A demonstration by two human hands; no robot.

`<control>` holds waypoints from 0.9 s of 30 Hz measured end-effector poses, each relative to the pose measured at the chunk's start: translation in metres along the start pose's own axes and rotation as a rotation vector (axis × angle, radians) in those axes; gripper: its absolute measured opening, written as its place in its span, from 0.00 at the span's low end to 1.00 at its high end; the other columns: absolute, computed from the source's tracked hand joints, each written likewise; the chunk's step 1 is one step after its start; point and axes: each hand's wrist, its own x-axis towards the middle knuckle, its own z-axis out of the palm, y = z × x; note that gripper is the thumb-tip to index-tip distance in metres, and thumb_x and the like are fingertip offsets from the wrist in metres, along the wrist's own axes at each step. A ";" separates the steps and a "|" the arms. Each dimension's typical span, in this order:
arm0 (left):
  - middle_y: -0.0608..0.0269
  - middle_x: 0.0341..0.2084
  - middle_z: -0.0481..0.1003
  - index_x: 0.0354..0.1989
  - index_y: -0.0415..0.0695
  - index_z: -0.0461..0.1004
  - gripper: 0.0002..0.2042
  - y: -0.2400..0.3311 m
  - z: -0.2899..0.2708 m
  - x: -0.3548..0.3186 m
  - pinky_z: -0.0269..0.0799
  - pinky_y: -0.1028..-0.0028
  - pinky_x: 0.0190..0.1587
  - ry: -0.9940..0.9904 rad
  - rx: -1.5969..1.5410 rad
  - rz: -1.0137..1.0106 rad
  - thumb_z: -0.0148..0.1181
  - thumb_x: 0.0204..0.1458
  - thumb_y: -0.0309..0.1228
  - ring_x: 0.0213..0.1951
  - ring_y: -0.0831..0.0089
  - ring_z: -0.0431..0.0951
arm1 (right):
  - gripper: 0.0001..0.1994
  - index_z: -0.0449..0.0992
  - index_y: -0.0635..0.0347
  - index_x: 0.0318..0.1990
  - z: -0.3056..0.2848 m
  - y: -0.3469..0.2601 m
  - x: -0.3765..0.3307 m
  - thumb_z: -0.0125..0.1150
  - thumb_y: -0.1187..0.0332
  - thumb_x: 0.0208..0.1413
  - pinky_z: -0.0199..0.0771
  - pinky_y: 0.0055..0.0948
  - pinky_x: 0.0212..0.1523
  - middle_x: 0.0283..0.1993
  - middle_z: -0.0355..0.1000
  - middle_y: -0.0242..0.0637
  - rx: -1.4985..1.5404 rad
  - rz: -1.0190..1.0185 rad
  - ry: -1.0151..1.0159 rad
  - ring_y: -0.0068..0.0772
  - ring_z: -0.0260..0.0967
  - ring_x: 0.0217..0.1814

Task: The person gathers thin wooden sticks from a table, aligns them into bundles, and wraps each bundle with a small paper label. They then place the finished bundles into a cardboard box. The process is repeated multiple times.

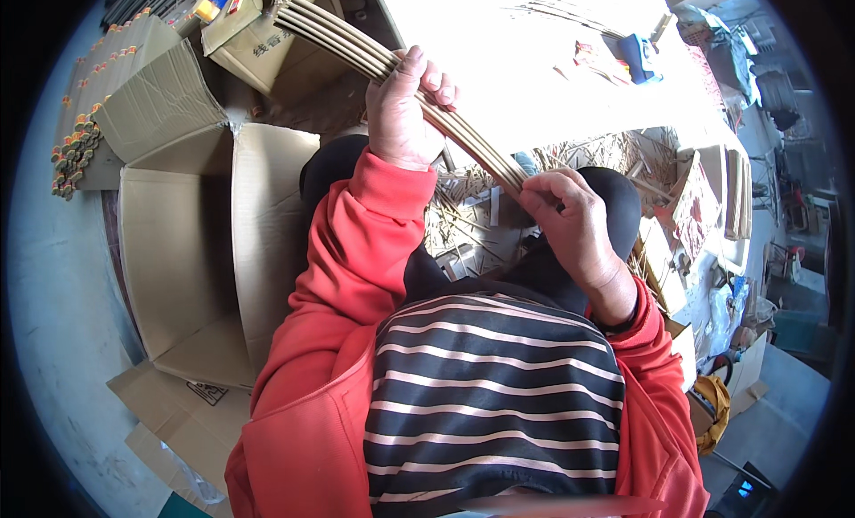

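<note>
A bundle of long, thin brown incense sticks (478, 146) slants across the space above my lap, from upper left down to the right. My left hand (405, 108) is closed round the middle of the bundle, thumb on top. On its far-left side the sticks fan slightly apart. My right hand (570, 217) pinches the lower right end between thumb and fingers, covering the tips. Beneath the bundle, many broken stick pieces (463, 224) lie scattered between my knees.
A tall open cardboard box (178, 260) stands at my left. Behind it are stacked tubes with red and yellow ends (80, 153) and another carton (254, 50). A brightly lit table (499, 64) lies ahead, with a blue object (639, 58) at its right. More loose sticks (655, 153) fill the right side.
</note>
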 end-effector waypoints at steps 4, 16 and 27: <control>0.69 0.15 0.62 0.22 0.48 0.65 0.09 -0.001 -0.001 0.000 0.62 0.74 0.22 -0.007 0.006 0.004 0.57 0.50 0.34 0.19 0.74 0.65 | 0.05 0.75 0.62 0.33 -0.001 0.004 0.001 0.59 0.73 0.47 0.70 0.25 0.31 0.30 0.70 0.39 -0.059 0.002 -0.008 0.34 0.69 0.31; 0.69 0.15 0.63 0.22 0.47 0.65 0.11 -0.005 -0.004 0.001 0.62 0.75 0.23 0.003 -0.010 -0.030 0.58 0.50 0.36 0.19 0.74 0.65 | 0.06 0.73 0.63 0.32 0.000 0.003 0.004 0.60 0.71 0.46 0.68 0.29 0.32 0.29 0.69 0.40 -0.140 0.043 -0.090 0.36 0.68 0.32; 0.71 0.15 0.63 0.21 0.48 0.63 0.13 0.001 -0.005 0.004 0.62 0.76 0.24 0.051 -0.032 -0.021 0.58 0.50 0.39 0.20 0.76 0.65 | 0.04 0.66 0.62 0.29 -0.037 0.003 -0.011 0.55 0.78 0.45 0.67 0.36 0.32 0.25 0.66 0.43 -0.299 -0.214 -0.137 0.46 0.66 0.31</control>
